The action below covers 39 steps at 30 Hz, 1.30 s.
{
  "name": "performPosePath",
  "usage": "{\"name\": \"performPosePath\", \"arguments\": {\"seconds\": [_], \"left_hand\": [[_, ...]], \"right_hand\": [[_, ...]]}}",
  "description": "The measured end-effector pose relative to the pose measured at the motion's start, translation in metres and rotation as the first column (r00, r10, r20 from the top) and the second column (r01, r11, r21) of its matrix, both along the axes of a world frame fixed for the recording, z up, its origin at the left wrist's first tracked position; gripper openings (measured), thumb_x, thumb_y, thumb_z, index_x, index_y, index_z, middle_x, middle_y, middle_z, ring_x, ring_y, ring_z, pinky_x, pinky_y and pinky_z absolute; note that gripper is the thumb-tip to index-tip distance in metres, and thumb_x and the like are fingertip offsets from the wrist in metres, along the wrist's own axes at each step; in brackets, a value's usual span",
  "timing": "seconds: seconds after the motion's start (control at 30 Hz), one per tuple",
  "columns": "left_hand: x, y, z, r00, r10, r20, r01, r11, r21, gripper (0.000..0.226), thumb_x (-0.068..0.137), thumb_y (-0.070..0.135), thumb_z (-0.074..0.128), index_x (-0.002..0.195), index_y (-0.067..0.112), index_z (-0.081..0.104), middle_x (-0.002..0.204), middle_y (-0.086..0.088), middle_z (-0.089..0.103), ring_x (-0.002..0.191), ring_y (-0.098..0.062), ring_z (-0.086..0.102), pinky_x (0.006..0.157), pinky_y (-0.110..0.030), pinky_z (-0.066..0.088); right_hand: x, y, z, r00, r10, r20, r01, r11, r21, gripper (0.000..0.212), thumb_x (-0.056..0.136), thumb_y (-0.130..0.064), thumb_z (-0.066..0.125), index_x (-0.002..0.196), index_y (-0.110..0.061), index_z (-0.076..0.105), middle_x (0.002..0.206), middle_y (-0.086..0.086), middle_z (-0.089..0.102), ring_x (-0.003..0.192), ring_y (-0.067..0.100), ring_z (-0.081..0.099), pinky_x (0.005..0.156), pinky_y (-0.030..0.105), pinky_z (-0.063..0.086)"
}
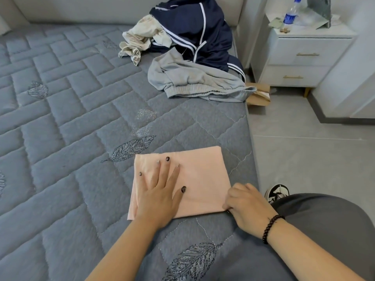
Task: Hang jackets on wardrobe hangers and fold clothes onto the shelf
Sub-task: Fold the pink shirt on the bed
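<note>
A folded pink garment lies on the grey quilted mattress near its right edge. My left hand presses flat on the garment's left half, fingers spread and straight. My right hand grips the garment's near right corner, its fingers curled under the edge. Farther back on the mattress lies a heap of loose clothes: a navy jacket with white stripes, a grey garment and a cream garment.
A white nightstand with two drawers stands right of the bed, holding a water bottle. A cardboard box lies on the tiled floor beside the bed. My shoe shows by the mattress edge.
</note>
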<state>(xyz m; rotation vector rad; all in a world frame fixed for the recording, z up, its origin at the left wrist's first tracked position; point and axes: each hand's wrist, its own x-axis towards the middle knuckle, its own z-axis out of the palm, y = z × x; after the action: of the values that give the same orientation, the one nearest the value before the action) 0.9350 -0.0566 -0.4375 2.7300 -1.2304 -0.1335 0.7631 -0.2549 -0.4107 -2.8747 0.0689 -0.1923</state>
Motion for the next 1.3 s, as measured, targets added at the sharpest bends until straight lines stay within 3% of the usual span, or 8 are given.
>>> {"name": "performPosePath", "arguments": {"seconds": [0.1,0.2,0.33,0.6,0.83,1.07,1.2,1.3], "left_hand": [[-0.001,0.0,-0.001,1.0,0.018,-0.012,-0.018,1.0,0.013,0.066,0.094,0.059,0.005,0.153,0.031,-0.002,0.162,0.003,-0.015,0.147,-0.017,-0.02,0.114,-0.059,-0.008],[0.003,-0.007,0.006,0.997,0.039,0.061,-0.035,0.997,-0.064,0.062,0.097,0.044,0.022,0.152,0.017,0.024,0.161,-0.01,0.015,0.149,-0.025,0.009,0.115,-0.059,0.014],[0.016,-0.02,0.004,0.995,0.092,0.027,-0.087,0.986,-0.142,0.059,0.096,0.035,0.025,0.147,0.007,0.034,0.157,-0.013,0.027,0.147,-0.026,0.017,0.113,-0.06,0.024],[0.017,-0.024,-0.013,0.962,0.273,-0.006,-0.271,0.952,-0.143,0.064,0.094,0.043,0.026,0.153,0.021,0.022,0.16,-0.015,0.014,0.149,-0.03,0.009,0.119,-0.05,0.009],[0.026,-0.028,-0.017,0.828,0.551,-0.105,-0.56,0.824,-0.091,0.073,0.092,0.064,0.015,0.153,0.029,-0.002,0.162,-0.009,0.005,0.149,-0.028,0.001,0.117,-0.057,0.006],[0.023,-0.027,-0.009,0.814,0.57,-0.107,-0.58,0.805,-0.125,0.081,0.09,0.068,0.02,0.154,0.023,0.003,0.159,-0.01,0.018,0.145,-0.028,0.018,0.114,-0.054,0.015],[0.016,-0.019,-0.002,0.707,0.663,-0.245,-0.707,0.667,-0.237,0.093,0.084,0.067,0.038,0.15,0.006,0.015,0.148,-0.016,0.035,0.136,-0.032,0.028,0.109,-0.051,0.022],[0.017,-0.008,0.007,0.616,0.705,-0.351,-0.787,0.543,-0.292,0.08,0.085,0.054,0.058,0.14,0.002,0.032,0.135,-0.019,0.042,0.125,-0.035,0.036,0.105,-0.051,0.028]], "right_hand": [[0.005,0.005,0.007,0.999,-0.035,-0.01,0.036,0.998,0.056,0.016,0.063,-0.013,0.065,0.069,-0.027,0.072,0.069,-0.014,0.057,0.075,0.009,0.048,0.062,0.029,0.046],[0.027,0.013,0.013,0.984,-0.127,0.127,0.111,0.986,0.12,0.029,0.078,-0.014,0.042,0.084,-0.018,0.07,0.083,-0.007,0.062,0.081,0.014,0.054,0.066,0.033,0.048],[0.079,0.029,0.007,0.936,-0.219,0.274,0.186,0.972,0.141,0.041,0.078,-0.001,0.046,0.114,-0.005,0.065,0.114,0.008,0.064,0.107,0.027,0.059,0.086,0.037,0.049],[0.112,0.036,-0.034,0.978,-0.188,-0.093,0.189,0.982,0.001,0.06,0.094,-0.037,0.027,0.149,-0.013,0.027,0.158,0.007,0.022,0.146,0.024,0.018,0.117,0.044,0.011],[0.111,0.021,-0.041,0.913,-0.366,-0.18,0.362,0.93,-0.056,0.087,0.09,-0.067,0.018,0.152,-0.007,0.011,0.16,0.008,0.007,0.148,0.021,0.0,0.118,0.044,0.001],[0.091,-0.014,-0.04,0.764,-0.575,-0.292,0.609,0.793,0.033,0.102,0.078,-0.076,0.004,0.148,-0.006,-0.017,0.159,0.01,-0.016,0.145,0.021,-0.019,0.119,0.038,-0.008],[0.079,-0.018,-0.031,0.824,-0.512,-0.243,0.558,0.809,0.186,0.082,0.089,-0.062,0.025,0.151,-0.01,0.014,0.159,0.003,0.012,0.146,0.019,0.005,0.118,0.031,0.004],[0.075,-0.015,-0.016,0.783,-0.596,-0.179,0.617,0.705,0.349,0.036,0.092,-0.035,0.054,0.123,-0.017,0.052,0.126,-0.002,0.05,0.121,0.015,0.04,0.096,0.022,0.033]]}}
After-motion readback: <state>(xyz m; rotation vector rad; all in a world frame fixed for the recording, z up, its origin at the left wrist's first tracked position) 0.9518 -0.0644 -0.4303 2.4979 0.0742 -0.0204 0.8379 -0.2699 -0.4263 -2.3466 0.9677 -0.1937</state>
